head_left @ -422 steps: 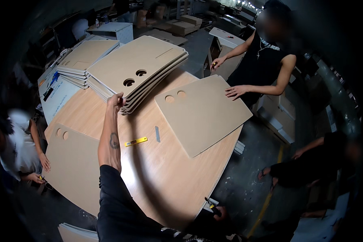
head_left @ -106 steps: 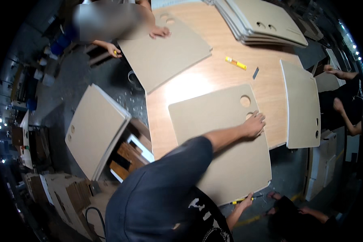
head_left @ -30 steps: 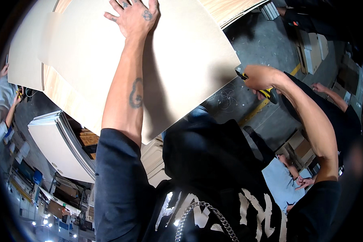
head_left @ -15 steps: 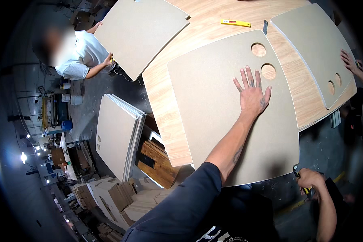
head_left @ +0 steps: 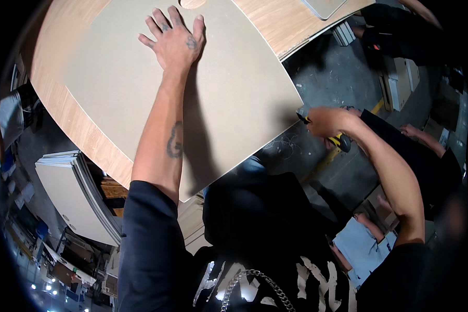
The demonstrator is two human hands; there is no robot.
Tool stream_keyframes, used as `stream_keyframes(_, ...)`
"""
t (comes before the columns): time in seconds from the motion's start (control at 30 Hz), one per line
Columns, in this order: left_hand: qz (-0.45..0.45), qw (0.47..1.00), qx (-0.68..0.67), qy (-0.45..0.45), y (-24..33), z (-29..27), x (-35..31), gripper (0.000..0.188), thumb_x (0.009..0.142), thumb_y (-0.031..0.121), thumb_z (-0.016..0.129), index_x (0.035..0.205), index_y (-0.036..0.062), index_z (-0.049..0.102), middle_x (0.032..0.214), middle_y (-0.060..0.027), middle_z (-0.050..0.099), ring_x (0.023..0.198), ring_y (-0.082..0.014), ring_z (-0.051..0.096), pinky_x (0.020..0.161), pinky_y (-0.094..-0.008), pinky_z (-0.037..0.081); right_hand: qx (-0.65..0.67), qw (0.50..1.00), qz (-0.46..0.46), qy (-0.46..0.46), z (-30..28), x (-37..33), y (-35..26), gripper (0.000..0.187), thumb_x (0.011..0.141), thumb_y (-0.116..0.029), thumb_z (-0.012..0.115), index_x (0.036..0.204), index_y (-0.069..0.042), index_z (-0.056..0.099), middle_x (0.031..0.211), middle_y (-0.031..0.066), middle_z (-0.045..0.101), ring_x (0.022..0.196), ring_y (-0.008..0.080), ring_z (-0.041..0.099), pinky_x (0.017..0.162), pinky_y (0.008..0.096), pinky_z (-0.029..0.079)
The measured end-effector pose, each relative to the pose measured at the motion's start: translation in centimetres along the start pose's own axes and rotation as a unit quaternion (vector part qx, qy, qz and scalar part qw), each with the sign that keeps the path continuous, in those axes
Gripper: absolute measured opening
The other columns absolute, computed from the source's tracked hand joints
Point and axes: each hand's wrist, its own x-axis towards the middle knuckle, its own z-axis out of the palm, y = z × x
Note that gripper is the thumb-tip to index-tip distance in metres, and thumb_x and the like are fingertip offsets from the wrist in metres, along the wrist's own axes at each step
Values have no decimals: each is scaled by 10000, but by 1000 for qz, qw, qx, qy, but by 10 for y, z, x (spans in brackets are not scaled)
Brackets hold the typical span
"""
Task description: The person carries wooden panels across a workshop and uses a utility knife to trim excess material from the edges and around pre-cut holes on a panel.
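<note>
A large beige panel [head_left: 234, 88] with rounded corners and a pale edge lies on a light wood-grain table [head_left: 54, 67]. My left hand [head_left: 176, 49] rests flat on it with fingers spread, just below a round cutout [head_left: 193, 3] at the top of the view. Over at the panel's near right corner, my right hand [head_left: 330, 122] is wrapped round a pliers-like tool [head_left: 340, 142] with yellow-and-black handles. Its dark tip meets the panel's edge at that corner. My fingers hide much of the tool, and motion blurs the hand a little.
A leaning stack of similar panels [head_left: 67, 187] stands left of the table. Part of another panel [head_left: 325, 7] shows at the table's far right. A person in dark clothes [head_left: 395, 39] stands beyond, and a person in a light shirt [head_left: 356, 244] is at lower right.
My view has swung down and to the right, so the panel and both hands sit further left and higher. The left hand stays flat on the panel; the right still holds the tool at the corner.
</note>
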Motion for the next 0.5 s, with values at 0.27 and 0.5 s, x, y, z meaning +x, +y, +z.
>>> stream_keyframes(0.27, 13, 999, -33, -11, 0, -4, -3, 726, 870, 607, 325, 1362, 73, 313, 1422, -246, 235, 1333, -430, 171, 1009, -669, 96, -25, 999, 45, -4, 5, 0, -8, 328, 882, -139, 404, 764, 102, 594, 675, 192, 647, 613, 266, 667, 622, 392, 528)
stream_keyframes(0.5, -40, 998, -2, -54, 16, -22, 4, 665, 859, 449, 460, 1319, -22, 365, 1370, -283, 312, 1290, -424, 259, 1022, -624, 166, -176, 984, -24, -18, 12, 21, 9, 305, 869, -146, 444, 803, 108, 599, 783, 257, 639, 711, 359, 655, 715, 447, 508)
